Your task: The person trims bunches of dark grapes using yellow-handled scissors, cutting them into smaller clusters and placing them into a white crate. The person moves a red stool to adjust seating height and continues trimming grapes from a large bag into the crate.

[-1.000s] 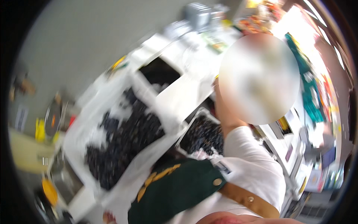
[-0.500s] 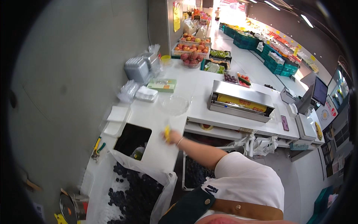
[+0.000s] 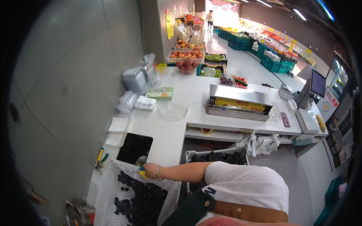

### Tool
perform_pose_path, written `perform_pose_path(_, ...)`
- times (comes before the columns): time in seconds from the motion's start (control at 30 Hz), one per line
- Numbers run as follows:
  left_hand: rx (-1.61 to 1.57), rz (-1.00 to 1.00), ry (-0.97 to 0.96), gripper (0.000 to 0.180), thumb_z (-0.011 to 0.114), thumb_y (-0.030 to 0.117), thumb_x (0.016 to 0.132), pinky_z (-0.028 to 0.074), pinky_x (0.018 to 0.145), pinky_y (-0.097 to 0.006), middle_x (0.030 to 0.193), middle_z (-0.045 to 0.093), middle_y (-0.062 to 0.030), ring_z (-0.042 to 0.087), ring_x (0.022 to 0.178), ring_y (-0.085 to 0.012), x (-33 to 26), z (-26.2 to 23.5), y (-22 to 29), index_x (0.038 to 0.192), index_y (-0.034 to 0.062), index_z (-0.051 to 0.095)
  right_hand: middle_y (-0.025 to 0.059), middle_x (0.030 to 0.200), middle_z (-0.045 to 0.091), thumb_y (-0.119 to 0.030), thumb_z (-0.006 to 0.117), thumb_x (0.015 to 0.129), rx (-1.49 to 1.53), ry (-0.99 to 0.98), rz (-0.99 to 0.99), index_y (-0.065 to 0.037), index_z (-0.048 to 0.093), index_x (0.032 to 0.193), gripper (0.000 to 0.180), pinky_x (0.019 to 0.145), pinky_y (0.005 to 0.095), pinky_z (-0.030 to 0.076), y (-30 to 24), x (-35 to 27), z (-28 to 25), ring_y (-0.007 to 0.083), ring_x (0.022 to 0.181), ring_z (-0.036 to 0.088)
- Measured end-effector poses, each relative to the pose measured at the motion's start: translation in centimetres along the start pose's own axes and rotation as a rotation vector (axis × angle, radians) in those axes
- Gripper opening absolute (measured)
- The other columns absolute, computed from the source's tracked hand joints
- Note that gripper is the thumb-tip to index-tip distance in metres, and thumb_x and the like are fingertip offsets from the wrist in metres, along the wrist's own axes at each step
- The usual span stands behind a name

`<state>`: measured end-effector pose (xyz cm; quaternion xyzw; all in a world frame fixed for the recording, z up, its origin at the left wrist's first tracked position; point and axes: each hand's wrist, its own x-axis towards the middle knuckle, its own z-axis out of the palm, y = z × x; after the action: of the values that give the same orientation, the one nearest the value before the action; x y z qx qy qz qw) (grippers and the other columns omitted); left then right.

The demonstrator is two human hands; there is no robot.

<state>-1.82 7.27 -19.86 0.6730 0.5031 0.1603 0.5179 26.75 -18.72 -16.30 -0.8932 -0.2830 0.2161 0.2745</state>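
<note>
My right hand (image 3: 151, 171) is closed around scissors (image 3: 142, 172) with yellow and teal handles. Their pale blades point left, over the near edge of a dark square opening (image 3: 132, 146) in the white counter. Just below the hand, a white crate (image 3: 113, 194) lined with clear plastic holds many loose dark grapes (image 3: 145, 197). A bracelet (image 3: 160, 174) circles my right wrist. My left hand is out of view.
Hand tools (image 3: 100, 160) with yellow and green handles lie left of the opening. A clear round tray (image 3: 173, 109), napkins (image 3: 145, 103) and a film wrapper (image 3: 239, 103) sit on the counter. Another grape crate (image 3: 217, 157) stands under my forearm. A metal pot (image 3: 79, 214) is at lower left.
My right hand has come down and left from above the counter to the crate's far edge, still holding the scissors. The whole view has shifted slightly.
</note>
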Motion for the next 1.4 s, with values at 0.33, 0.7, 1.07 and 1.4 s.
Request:
perform_pose_path(0.33, -0.016, 0.013, 0.152, 0.036, 0.046, 0.019, 0.087, 0.043, 0.08, -0.038, 0.107, 0.055, -0.0159, 0.053, 0.095, -0.0239, -0.9, -5.6, -5.4, 0.115, -0.0039, 0.048, 0.0188, 0.091, 0.062, -0.015, 0.059, 0.073, -0.002, 0.081, 0.033, 0.0, 0.058, 0.091, 0.024, 0.076, 0.0393, 0.048, 3.5, -1.1, -1.2, 0.0324, 0.088, 0.06)
perform_pose_path(0.7, -0.065, 0.053, -0.132, 0.037, 0.055, 0.011, 0.084, 0.044, 0.081, -0.032, 0.105, 0.057, -0.012, 0.054, 0.091, -0.0202, -2.0, 0.8, 1.3, 0.116, -0.0054, 0.045, 0.0194, 0.089, 0.063, -0.023, 0.058, 0.077, -0.124, 0.323, 0.299, -0.002, 0.059, 0.095, 0.027, 0.073, 0.0388, 0.049, 15.7, -3.3, -9.9, 0.0325, 0.083, 0.061)
perform_pose_path(1.07, -0.238, 0.097, -0.357, 0.03, 0.055, 0.01, 0.084, 0.043, 0.082, -0.032, 0.102, 0.056, -0.0112, 0.053, 0.091, -0.0193, 1.4, 15.4, 6.2, 0.111, -0.0028, 0.047, 0.0207, 0.092, 0.063, -0.023, 0.058, 0.075, -0.044, 0.577, 0.495, 0.0, 0.061, 0.093, 0.03, 0.077, 0.0387, 0.048, 24.5, 4.6, -20.1, 0.0333, 0.088, 0.06)
perform_pose_path(1.4, 0.088, 0.266, -0.236, 0.065, 0.051, 0.038, 0.087, 0.04, 0.091, -0.033, 0.124, 0.046, -0.02, 0.049, 0.109, -0.0278, 6.7, 20.1, 7.8, 0.128, -0.009, 0.032, 0.0155, 0.071, 0.06, -0.05, 0.071, 0.067, 0.12, 1.112, 0.374, -0.001, 0.056, 0.081, 0.053, 0.063, 0.0381, 0.046, 23.7, -12.1, -24.1, 0.0313, 0.069, 0.059)
